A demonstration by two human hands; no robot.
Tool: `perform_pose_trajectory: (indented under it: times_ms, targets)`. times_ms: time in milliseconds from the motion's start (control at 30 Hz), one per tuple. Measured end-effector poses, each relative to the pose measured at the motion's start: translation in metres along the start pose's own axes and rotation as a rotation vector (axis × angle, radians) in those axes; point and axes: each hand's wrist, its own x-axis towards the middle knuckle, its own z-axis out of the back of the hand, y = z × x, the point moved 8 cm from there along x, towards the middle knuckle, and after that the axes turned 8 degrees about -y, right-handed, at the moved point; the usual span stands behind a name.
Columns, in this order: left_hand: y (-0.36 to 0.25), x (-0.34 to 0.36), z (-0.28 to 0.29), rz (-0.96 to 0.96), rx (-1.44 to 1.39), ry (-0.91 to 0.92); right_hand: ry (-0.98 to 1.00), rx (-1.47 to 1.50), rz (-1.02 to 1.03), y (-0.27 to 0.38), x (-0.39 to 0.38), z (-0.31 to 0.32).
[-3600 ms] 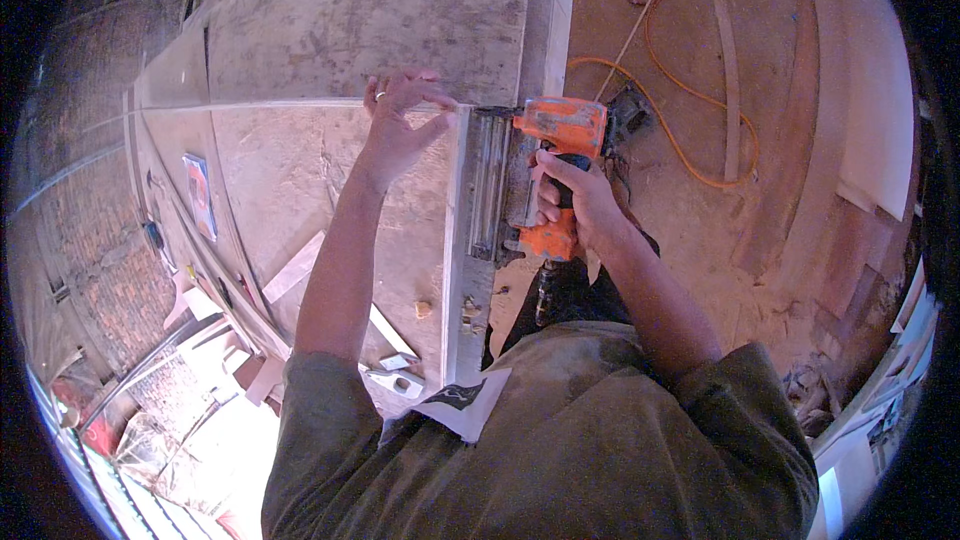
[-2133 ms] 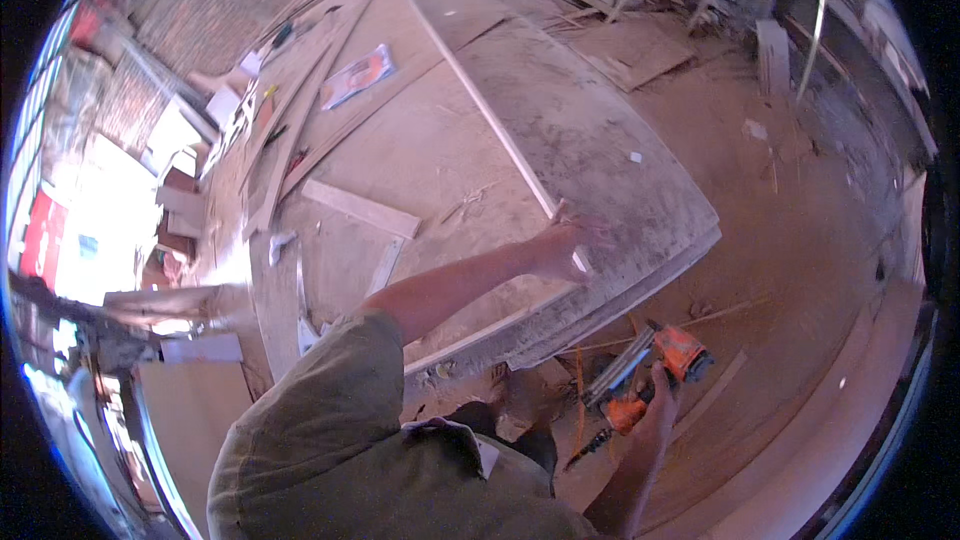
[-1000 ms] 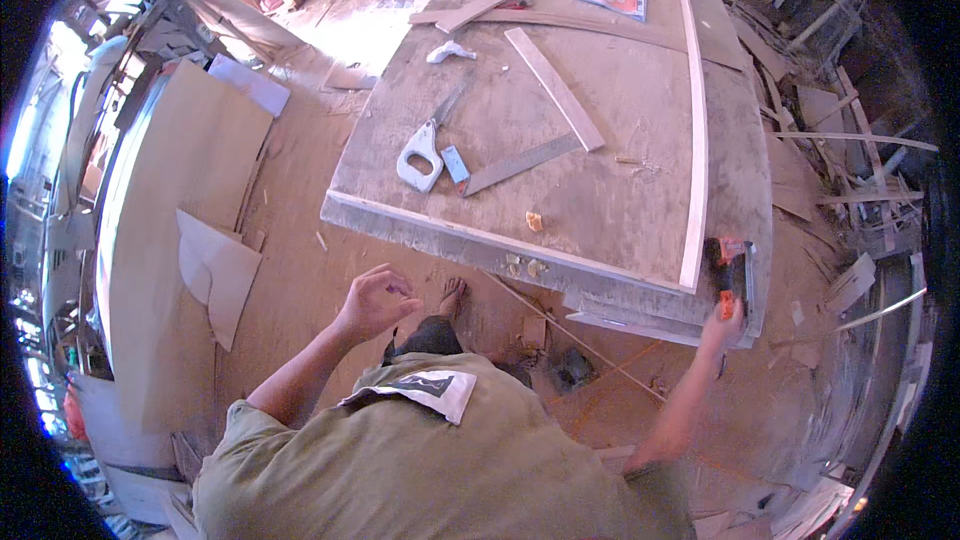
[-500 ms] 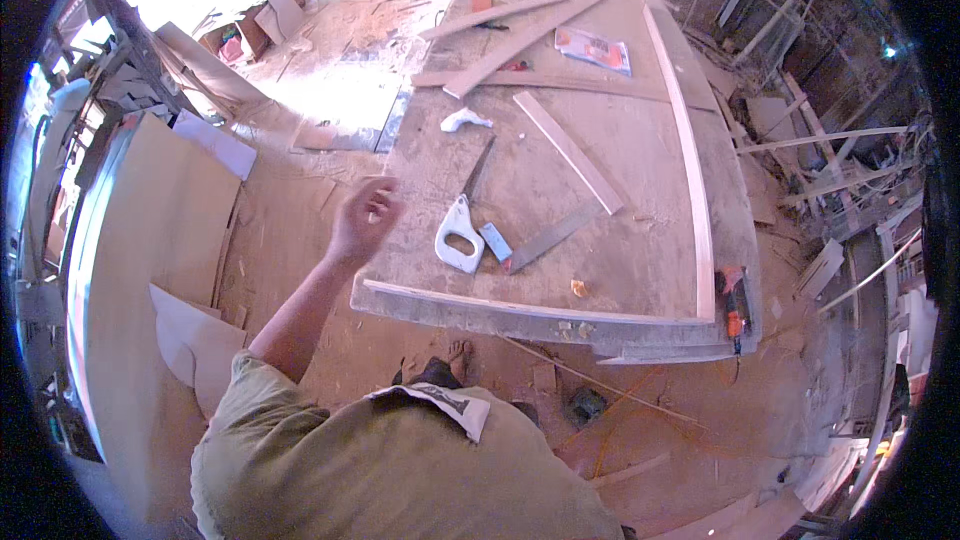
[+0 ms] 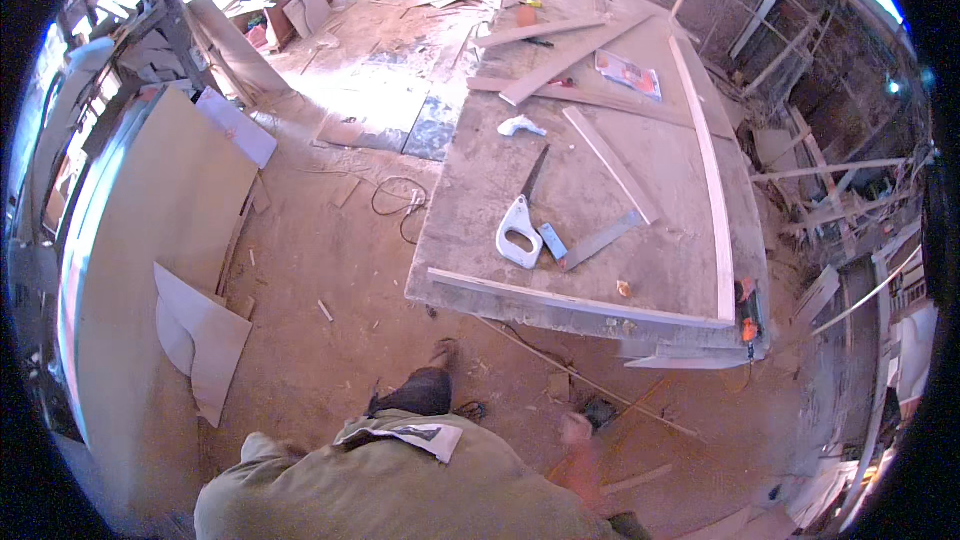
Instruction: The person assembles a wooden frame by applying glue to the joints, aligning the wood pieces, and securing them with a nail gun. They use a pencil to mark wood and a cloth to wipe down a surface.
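Long wooden strip (image 5: pixel 706 160) and front strip (image 5: pixel 570 297) are laid, meeting near a corner of the worktable (image 5: pixel 470 210) (whether fastened cannot be told). Slat (image 5: pixel 608 164) is left apart. Nail gun (image 5: pixel 749 327) is set down beside that corner. Right hand (image 5: pixel 577 432) is blurred, finger spread cannot be told; left hand is unseen.

A handsaw (image 5: pixel 512 225), worktable (image 5: pixel 480 210) and wood strips (image 5: pixel 607 165) (nail gun (image 5: pixel 750 328) too) show a woodworking workshop.

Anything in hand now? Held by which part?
Right hand: blurred, no held thing visible. Left hand: out of view, can't tell. Nail gun rests on the table, ungripped.
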Motion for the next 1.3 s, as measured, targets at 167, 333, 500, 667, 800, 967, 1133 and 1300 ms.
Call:
perform_pose_trajectory:
  times_ms: [167, 333, 500, 667, 800, 967, 1133, 1300]
  targets:
    - [0.038, 0.006, -0.029, 0.045, -0.358, 0.082, 0.119, -0.123, 0.015, 0.027, -0.019, -0.054]
    - [-0.017, 0.112, 0.037, -0.235, -0.582, 0.081, 0.196, -0.13, 0.023, 0.083, -0.052, -0.142]
    - [-0.038, 0.199, 0.151, -0.46, -0.373, 0.012, 0.263, -0.162, 0.105, 0.179, -0.048, -0.252]
    - [-0.033, 0.238, 0.295, -0.673, -0.393, -0.488, 0.21, -0.056, 0.173, 0.311, -0.035, -0.327]
    - [-0.002, 0.298, 0.316, -0.255, -0.55, -0.269, 0.232, -0.067, 0.258, 0.479, -0.049, -0.323]
    - [-0.025, 0.307, 0.321, -0.359, -0.573, -0.123, 0.301, -0.291, 0.329, 0.565, -0.006, -0.35]
    - [-0.049, 0.352, 0.312, -0.155, -0.647, 0.038, 0.369, -0.563, 0.468, 0.616, 0.069, -0.388]
    - [-0.18, 0.447, 0.427, -0.234, -0.516, 0.036, 0.437, -0.971, 0.808, 0.646, 0.231, -0.438]
